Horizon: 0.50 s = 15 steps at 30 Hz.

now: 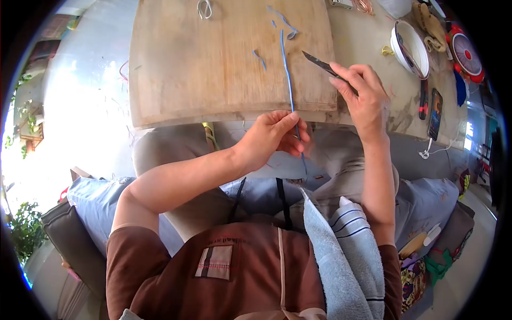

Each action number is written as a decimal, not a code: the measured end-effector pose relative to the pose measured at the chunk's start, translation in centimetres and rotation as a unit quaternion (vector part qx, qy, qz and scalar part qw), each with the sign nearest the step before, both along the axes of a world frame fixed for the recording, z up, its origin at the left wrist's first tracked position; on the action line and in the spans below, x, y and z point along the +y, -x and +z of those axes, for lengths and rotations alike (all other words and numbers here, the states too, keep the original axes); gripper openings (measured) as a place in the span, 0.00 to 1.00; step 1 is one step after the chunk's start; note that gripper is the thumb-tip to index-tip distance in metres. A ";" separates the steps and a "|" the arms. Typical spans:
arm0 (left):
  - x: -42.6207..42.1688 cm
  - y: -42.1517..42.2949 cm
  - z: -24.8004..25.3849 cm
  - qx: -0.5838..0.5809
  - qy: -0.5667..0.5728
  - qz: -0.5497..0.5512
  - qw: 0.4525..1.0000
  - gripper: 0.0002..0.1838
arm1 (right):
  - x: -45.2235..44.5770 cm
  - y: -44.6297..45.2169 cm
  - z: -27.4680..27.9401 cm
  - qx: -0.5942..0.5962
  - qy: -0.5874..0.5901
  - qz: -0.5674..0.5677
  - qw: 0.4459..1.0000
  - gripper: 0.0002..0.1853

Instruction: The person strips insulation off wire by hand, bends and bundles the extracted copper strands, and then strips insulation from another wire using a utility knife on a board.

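Note:
A thin blue cable [288, 74] runs over the front edge of the wooden board [186, 58]. My left hand [274, 133] pinches it between thumb and fingers just off that edge, and its lower end hangs below my hand. In my right hand [365, 98] is a dark pointed blade [317, 61], held above the board's right side, tip towards the upper left and apart from the cable. Blue strips of sheathing [259, 60] lie left of the cable, and a longer curled piece [285, 22] lies near its far end.
A coiled white wire [204, 9] rests at the board's far edge. On the right of the table are a white bowl [397, 45], a red-and-black tool handle [423, 101], a phone [435, 114] with a white cord, and a red round device [466, 52]. A towel [336, 256] hangs over my front.

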<state>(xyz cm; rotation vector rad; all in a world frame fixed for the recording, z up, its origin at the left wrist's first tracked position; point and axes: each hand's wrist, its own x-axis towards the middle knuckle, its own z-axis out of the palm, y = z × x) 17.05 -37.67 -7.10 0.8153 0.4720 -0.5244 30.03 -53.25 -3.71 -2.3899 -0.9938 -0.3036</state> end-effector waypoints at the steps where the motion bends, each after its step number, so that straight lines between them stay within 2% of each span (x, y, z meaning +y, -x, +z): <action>1: 0.0 0.0 0.0 0.001 0.000 -0.001 1.000 0.15 | 0.1 0.1 0.1 0.004 0.001 0.009 1.000 0.12; 6: 0.1 0.0 0.6 0.015 0.000 0.006 1.000 0.15 | 0.3 1.2 -0.4 -0.064 0.061 0.107 0.990 0.17; 10: 0.1 0.1 0.5 0.012 -0.002 0.003 1.000 0.15 | 0.3 1.4 -1.4 -0.100 0.077 0.109 0.986 0.16; 15: -0.2 0.1 0.5 0.017 0.002 0.003 1.000 0.15 | 0.9 1.7 -1.9 -0.057 0.039 0.086 0.994 0.13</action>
